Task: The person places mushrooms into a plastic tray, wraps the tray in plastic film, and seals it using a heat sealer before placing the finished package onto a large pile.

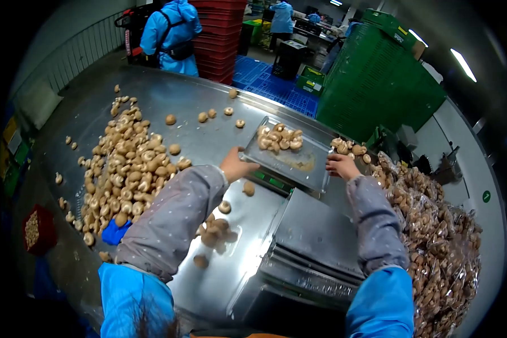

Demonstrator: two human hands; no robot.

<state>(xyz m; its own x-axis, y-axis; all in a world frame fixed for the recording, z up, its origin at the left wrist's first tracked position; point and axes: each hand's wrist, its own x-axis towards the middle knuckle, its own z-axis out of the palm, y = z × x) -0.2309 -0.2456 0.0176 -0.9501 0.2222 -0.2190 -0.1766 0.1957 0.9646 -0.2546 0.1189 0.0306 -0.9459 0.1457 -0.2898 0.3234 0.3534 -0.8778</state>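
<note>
A steel tray [307,169] sits on a scale with a green display [269,180], holding a small heap of brown mushrooms [279,138] at its far end. My left hand [236,165] grips the tray's near left edge. My right hand [341,165] rests at the tray's right edge; whether it grips the rim I cannot tell. Both arms wear grey sleeves over blue cuffs.
A large pile of loose mushrooms [127,166] covers the steel table [197,96] at left, with a few more [214,234] near my left arm. Bagged mushrooms [434,225] are stacked at right. Empty steel trays [315,236] lie in front. A person in blue [172,34] stands beyond; green crates [377,79] behind.
</note>
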